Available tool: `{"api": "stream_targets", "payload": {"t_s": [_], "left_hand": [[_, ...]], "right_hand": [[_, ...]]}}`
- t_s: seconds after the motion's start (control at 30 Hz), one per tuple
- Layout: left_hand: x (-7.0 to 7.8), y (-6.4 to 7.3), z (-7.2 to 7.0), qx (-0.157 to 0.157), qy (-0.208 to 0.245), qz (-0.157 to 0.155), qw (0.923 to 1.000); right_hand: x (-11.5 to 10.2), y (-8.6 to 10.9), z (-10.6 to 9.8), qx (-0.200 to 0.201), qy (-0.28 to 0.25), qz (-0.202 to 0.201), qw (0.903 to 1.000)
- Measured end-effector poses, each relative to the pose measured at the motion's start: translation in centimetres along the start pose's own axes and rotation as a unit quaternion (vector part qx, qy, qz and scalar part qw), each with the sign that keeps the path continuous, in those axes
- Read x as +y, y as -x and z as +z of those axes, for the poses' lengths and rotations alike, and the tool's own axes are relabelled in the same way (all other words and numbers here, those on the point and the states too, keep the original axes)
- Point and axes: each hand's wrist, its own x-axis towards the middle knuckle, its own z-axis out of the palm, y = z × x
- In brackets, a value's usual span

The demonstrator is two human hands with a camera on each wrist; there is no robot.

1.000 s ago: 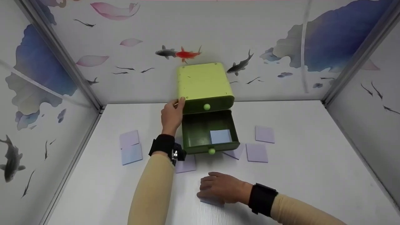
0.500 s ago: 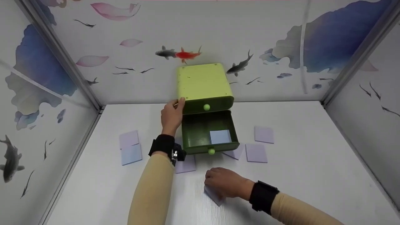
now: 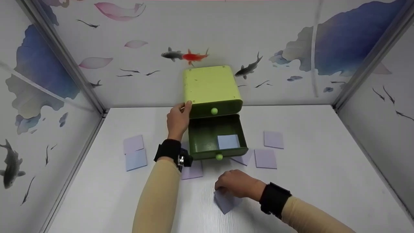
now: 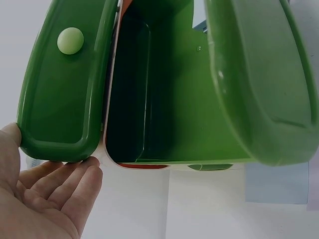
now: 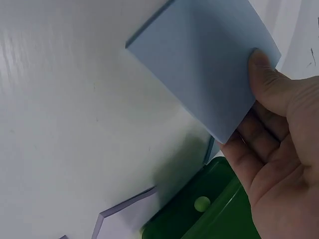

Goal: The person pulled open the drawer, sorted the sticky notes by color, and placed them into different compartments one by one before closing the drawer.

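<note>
A two-drawer box with a lime-yellow top and dark green drawers stands against the back wall. Its lower drawer is pulled out, and a light blue square sticky note pad lies in the right front part of it. My left hand holds the box's left front corner beside the closed upper drawer, thumb and fingers on its edge and side. In front of the box, my right hand pinches a blue sticky note pad near one corner, tilted up from the table.
Lilac pads lie right of the drawer. Another lilac pad is partly under its front, and one sits near my left wrist. At the left, a lilac pad touches a blue one. Printed walls enclose the white table.
My right hand has gone from lying over the blue pad on the table to pinching it and tilting it up, shifting slightly toward the drawer. My left hand has stayed put.
</note>
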Motion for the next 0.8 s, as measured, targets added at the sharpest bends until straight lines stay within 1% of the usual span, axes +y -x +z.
{"api": "stream_targets", "payload": {"t_s": [0.13,0.47,0.7,0.8], "left_hand": [[0.0,-0.1,0.0,0.000,0.001,-0.002,1.0000],[0.0,-0.1,0.0,0.000,-0.003,0.001,1.0000],[0.0,-0.1,0.0,-0.003,-0.009,0.003,0.9999],[0.0,0.0,0.0,-0.004,-0.008,0.004,1.0000]], "right_hand": [[0.1,0.0,-0.4,0.002,-0.021,0.003,0.9998],[0.3,-0.1,-1.3,0.025,-0.044,0.008,0.9987],[0.5,-0.3,-2.6,0.045,-0.067,-0.005,0.9967],[0.7,-0.4,-3.4,0.054,-0.068,-0.007,0.9962]]}}
